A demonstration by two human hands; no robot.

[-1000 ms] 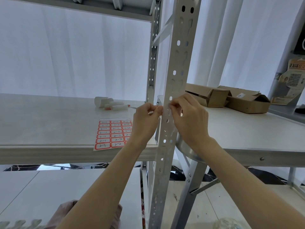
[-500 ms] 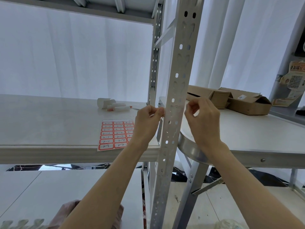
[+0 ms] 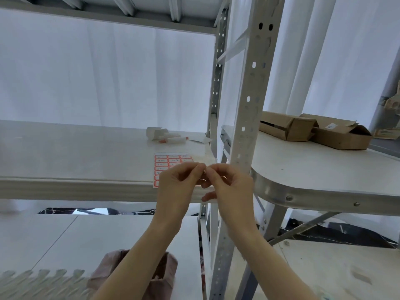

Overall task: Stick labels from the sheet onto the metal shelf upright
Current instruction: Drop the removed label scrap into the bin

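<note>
1. Head view: left hand and right hand meet at the fingertips, pinching a blurred pale scrap.
2. Label sheet lies on the shelf behind them.
3. Metal upright stands just beside right hand.

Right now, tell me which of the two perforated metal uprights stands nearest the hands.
The front upright, the broad one just right of the right hand. The rear upright stands at the shelf's back corner, beyond the label sheet.

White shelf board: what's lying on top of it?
The red-bordered label sheet near its front edge, and small white tubes with red tips further back. The left hand hides the sheet's lower right part.
</note>
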